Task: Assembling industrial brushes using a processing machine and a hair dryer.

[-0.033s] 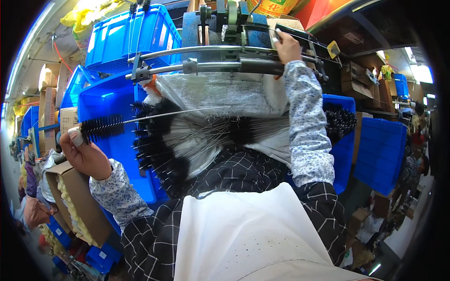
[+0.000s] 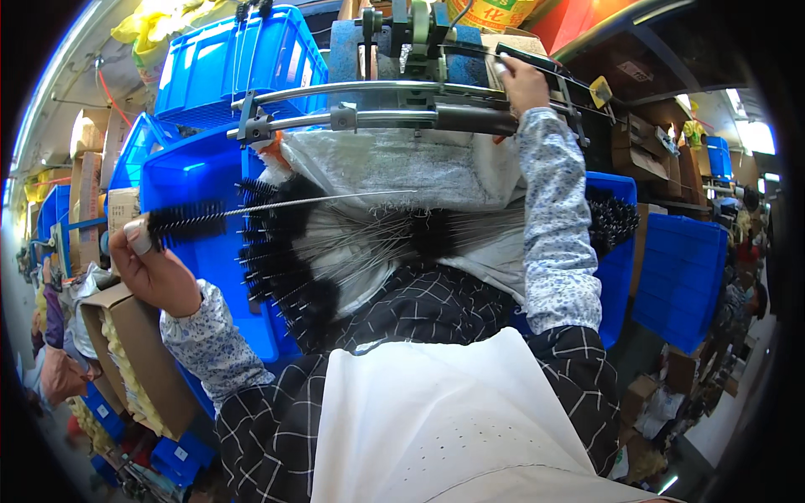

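Observation:
My left hand (image 2: 159, 272) pinches the bristled tip of a wire-stemmed tube brush (image 2: 189, 223) between thumb and fingers. Its black bristles are beside my fingertips, and the bare twisted stem points right across my lap. Under that stem lies a bundle of similar black brushes (image 2: 281, 264), wire ends toward the middle. At the far right of a metal bench machine (image 2: 352, 117), my right hand (image 2: 527, 88) has its fingers closed near a thin dark rod. What they grip, if anything, is too small to make out.
Blue plastic bins stand to the left (image 2: 197, 180) and right (image 2: 616, 251), the right one holding black brush heads (image 2: 612, 222). A blue crate (image 2: 243, 67) sits at the back left. An open cardboard box (image 2: 155, 369) is by my left elbow. Chrome rails (image 2: 394, 86) cross in front.
The view has shifted very slightly. Both hands keep their places, and the left still has the tube brush.

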Tool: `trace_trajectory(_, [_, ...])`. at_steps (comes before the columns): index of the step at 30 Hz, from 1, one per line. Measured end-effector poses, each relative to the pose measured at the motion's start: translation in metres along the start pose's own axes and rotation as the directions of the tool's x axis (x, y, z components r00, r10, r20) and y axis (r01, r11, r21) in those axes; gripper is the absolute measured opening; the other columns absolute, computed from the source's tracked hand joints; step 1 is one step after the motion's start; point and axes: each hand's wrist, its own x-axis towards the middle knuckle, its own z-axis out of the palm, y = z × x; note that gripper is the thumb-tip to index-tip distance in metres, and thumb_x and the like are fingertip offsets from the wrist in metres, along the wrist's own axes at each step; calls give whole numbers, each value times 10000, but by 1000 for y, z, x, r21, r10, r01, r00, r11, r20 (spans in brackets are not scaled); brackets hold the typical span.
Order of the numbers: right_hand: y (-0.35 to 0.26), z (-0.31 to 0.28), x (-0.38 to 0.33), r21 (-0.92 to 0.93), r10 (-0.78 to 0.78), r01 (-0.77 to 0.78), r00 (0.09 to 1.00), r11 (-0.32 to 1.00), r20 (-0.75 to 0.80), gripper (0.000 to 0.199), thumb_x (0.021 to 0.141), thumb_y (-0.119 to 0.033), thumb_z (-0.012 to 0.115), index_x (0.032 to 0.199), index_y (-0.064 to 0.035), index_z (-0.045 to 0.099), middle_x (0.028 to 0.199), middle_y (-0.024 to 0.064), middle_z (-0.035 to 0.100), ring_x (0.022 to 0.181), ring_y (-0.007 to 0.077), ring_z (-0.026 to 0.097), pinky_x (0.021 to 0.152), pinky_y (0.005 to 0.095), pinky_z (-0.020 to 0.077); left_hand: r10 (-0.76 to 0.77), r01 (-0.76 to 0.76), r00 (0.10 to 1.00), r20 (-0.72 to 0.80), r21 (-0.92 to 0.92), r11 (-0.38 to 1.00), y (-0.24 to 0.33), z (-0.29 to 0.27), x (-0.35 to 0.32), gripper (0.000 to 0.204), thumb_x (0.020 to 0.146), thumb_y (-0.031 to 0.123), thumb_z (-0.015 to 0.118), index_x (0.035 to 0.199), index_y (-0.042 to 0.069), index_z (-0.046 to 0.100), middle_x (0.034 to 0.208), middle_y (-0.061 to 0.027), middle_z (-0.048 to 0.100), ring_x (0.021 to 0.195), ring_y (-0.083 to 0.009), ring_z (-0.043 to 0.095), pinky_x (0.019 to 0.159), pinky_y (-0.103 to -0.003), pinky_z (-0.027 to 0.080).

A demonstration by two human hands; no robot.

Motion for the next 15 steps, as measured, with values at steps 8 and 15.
trace_trajectory(8, [56,-47,19,-111,-267,284,953,952,141,264,844,-304,392,1023,-176,538,977,128,552,906,286,525,793,354,405,-249,337,921,301,-294,894,9,56,-15,117,860,163,472,866,47,475,758,0,533,642,-22,441,550,-145,341])
trace_trajectory(15, [1,-137,-83,332,-299,108,737,937,606,309,808,-174,529,1069,-9,511,1016,89,528,932,182,500,829,279,393,-349,595,708,614,-252,763,10,84,-35,51,851,117,484,827,73,470,726,27,511,624,-2,399,558,-142,327])
